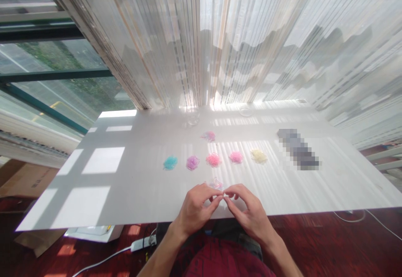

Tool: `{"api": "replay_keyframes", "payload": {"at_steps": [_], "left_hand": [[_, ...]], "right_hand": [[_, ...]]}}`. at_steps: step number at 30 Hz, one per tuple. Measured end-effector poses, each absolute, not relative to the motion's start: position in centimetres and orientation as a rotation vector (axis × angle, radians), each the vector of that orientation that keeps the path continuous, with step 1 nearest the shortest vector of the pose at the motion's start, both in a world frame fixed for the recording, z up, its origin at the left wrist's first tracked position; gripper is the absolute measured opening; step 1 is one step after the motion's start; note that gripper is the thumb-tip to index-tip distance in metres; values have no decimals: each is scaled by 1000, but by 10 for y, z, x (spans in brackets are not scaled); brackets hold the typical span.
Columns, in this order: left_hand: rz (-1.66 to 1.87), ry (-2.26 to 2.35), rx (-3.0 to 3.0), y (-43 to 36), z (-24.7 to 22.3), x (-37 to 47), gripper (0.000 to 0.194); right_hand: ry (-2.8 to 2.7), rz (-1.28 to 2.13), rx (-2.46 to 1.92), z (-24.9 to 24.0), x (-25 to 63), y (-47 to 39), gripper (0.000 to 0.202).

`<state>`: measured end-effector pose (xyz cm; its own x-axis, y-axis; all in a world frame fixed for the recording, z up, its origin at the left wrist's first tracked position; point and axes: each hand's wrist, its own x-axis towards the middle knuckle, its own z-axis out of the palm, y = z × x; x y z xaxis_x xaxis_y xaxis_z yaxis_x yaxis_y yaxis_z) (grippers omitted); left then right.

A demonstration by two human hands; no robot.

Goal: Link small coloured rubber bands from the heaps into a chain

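Observation:
My left hand (198,206) and my right hand (248,208) meet fingertip to fingertip over the white table's front edge. Both are pinched closed; whatever lies between the fingertips is too small to make out. Just beyond them sits a small pile of pinkish, pale pieces (216,183), partly hidden by my left hand. Farther back, a row of small piles runs from left to right: teal (170,163), purple (192,162), coral pink (214,160), light pink (236,157) and pale yellow (258,156). Behind the row lies a mixed pink pile (209,136).
Two clear round dishes stand near the back of the white table (132,185), one left of centre (192,118), one farther right (245,111). A blurred dark object (298,149) lies at the right. Curtains hang behind; a power strip (143,243) is below the front edge.

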<state>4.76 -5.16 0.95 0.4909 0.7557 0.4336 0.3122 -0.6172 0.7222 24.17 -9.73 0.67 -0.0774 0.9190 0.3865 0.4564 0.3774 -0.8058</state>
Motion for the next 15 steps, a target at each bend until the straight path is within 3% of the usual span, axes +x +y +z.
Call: {"api": "replay_keyframes", "payload": {"at_steps": [15], "left_hand": [[1000,925,2146,-55,8,43,10]], "right_hand": [[-1708,714,-1268,11,240,-98,8]]}}
